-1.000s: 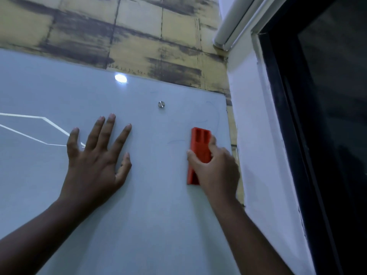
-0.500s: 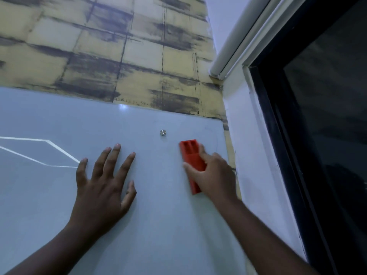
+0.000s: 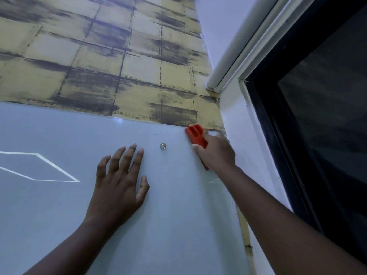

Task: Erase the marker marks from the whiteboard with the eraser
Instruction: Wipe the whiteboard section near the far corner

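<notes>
Right hand [image 3: 215,153] raised to the far right corner of the whiteboard [image 3: 178,215], fingers and thumb curled round the orange eraser [image 3: 196,135], gripping it by its sides. Eraser pressed flat to the board, top end touching the board's upper edge, lower end hidden under the palm. Right forearm stretched up from the near right. Left hand [image 3: 119,183] laid flat on the board, fingers spread and straight, thumb out to the right, holding nothing. Round metal stud [image 3: 163,145] between the two hands. Yellow tiled wall [image 3: 99,66] above.
</notes>
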Demonstrator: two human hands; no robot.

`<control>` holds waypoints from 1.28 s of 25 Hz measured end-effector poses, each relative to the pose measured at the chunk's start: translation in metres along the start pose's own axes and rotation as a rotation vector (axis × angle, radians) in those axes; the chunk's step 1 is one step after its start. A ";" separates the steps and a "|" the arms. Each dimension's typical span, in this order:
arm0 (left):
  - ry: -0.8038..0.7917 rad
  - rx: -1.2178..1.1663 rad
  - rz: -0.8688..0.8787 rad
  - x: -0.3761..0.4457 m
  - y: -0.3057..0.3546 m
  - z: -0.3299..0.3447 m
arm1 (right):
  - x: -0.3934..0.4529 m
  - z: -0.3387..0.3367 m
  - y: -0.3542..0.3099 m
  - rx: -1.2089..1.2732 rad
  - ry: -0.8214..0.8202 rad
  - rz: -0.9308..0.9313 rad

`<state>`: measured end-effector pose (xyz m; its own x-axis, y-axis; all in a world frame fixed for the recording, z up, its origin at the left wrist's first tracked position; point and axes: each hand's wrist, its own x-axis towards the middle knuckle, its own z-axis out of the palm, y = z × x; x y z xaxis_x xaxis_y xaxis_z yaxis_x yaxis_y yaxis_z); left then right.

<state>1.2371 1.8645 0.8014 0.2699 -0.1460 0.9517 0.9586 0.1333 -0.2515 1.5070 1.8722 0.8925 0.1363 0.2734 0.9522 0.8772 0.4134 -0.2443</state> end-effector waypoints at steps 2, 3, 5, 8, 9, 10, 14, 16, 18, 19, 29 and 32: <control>-0.008 0.004 0.003 0.001 0.000 0.001 | 0.004 0.001 -0.037 -0.032 -0.054 -0.165; -0.011 0.003 0.006 0.001 -0.001 0.001 | 0.007 0.001 -0.056 -0.038 -0.063 -0.240; -0.016 -0.009 0.008 0.000 -0.001 0.001 | 0.013 -0.001 -0.088 -0.057 -0.077 -0.365; -0.014 -0.025 0.009 -0.001 -0.002 0.000 | 0.014 -0.004 -0.115 -0.128 -0.087 -0.582; -0.009 -0.033 0.014 -0.001 -0.003 0.000 | 0.012 -0.003 -0.118 -0.155 -0.071 -0.651; -0.001 -0.041 0.018 -0.002 -0.004 -0.001 | 0.010 -0.002 -0.117 -0.178 -0.047 -0.699; 0.041 -0.056 0.039 -0.007 -0.007 0.000 | 0.024 -0.004 -0.083 -0.091 -0.024 -0.502; 0.053 -0.066 0.053 -0.011 -0.010 -0.001 | 0.035 -0.008 -0.051 -0.043 0.004 -0.294; 0.052 -0.071 0.074 -0.019 -0.014 -0.002 | 0.037 -0.008 -0.015 -0.055 0.014 -0.097; 0.048 -0.073 0.083 -0.024 -0.016 -0.002 | 0.034 -0.008 0.001 -0.054 0.019 -0.016; -0.017 -0.077 0.125 -0.078 -0.056 -0.036 | -0.086 0.027 0.004 -0.035 0.088 0.098; -0.042 -0.107 0.072 -0.106 -0.071 -0.047 | -0.138 0.044 -0.028 0.019 0.141 0.039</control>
<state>1.1444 1.8241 0.7103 0.3370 -0.0984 0.9364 0.9415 0.0368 -0.3349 1.4436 1.8615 0.7598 0.2343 0.1656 0.9580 0.8611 0.4220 -0.2835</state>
